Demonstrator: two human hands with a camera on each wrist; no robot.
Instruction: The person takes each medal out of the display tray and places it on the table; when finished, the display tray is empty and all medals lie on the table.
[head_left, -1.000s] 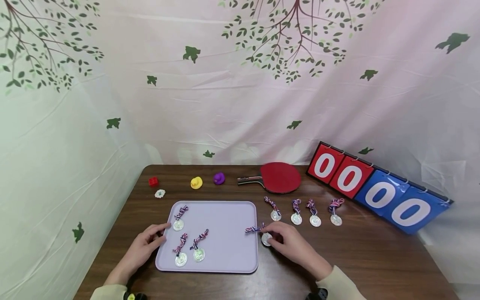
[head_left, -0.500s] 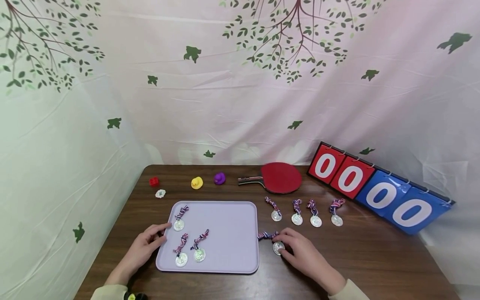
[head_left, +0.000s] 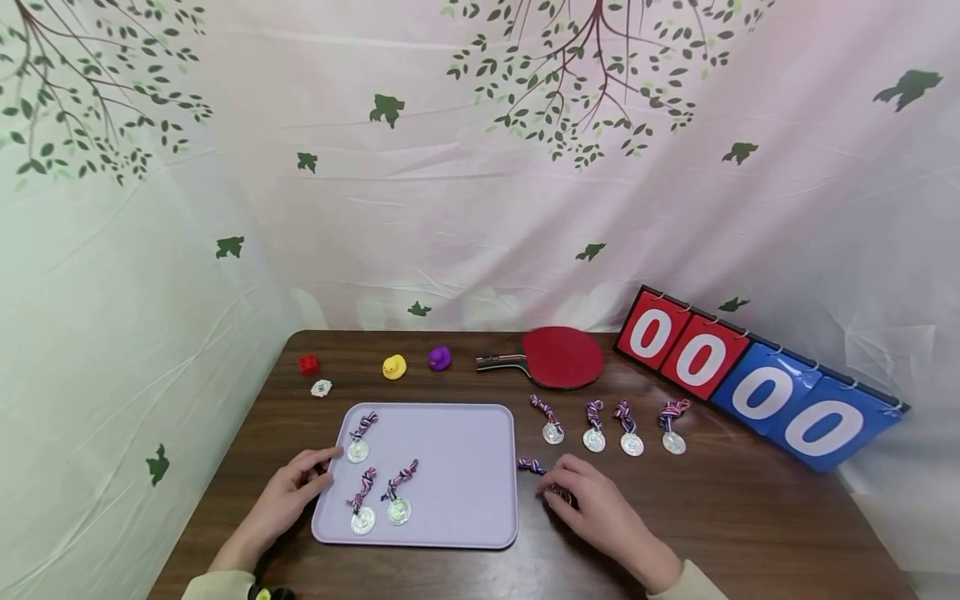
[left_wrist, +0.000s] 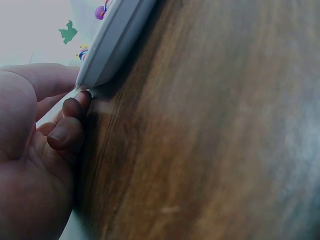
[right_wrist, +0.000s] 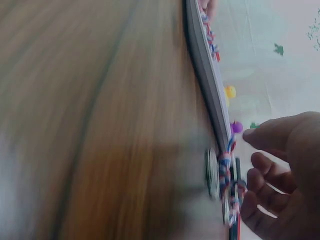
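Left hand: my left hand [head_left: 288, 490] is at the left rim of the pale lilac, rectangular tray [head_left: 465, 475], fingers loosely bent and touching the edge.
Right hand: my right hand [head_left: 596, 504] curves over the counter [head_left: 712, 517], thumb and fingers loosely parted with a gap between them, no grip visible.
Medal beneath it: a round silver medal [right_wrist: 212, 175] on a knotted red, white and blue ribbon [head_left: 532, 465], just beyond the tray's right edge (from above, my hand hides most of the disc).
On the tray: three silver ribboned medals [head_left: 400, 511], one toward the far left corner, two nearer me.
Row beyond my right hand: four more such medals [head_left: 593, 440], ribbons pointing away.
Back edge: red plastic block [head_left: 308, 364], small white scalloped badge [head_left: 321, 388], yellow rubber duck [head_left: 393, 367], purple rubber duck [head_left: 439, 358], red table-tennis bat [head_left: 562, 357].
Right: red-and-blue flip scoreboard [head_left: 761, 390], four zeros.
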